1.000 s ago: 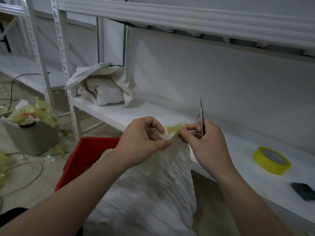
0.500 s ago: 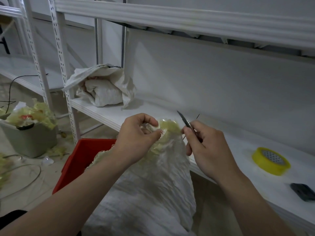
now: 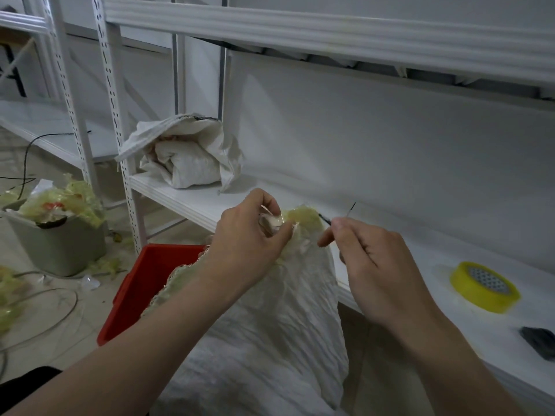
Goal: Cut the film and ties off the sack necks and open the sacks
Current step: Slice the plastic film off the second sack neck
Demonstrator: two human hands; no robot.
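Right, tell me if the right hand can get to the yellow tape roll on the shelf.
Probably yes: the yellow tape roll lies on the shelf past the right hand, nothing between. But that hand grips a thin cutting tool, so it isn't free.

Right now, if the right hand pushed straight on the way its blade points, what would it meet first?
Likely the crumpled yellowish film at the neck of the white woven sack: the right hand aims its thin dark blade left, tip at it. Just beyond is the left hand. Depth unclear.
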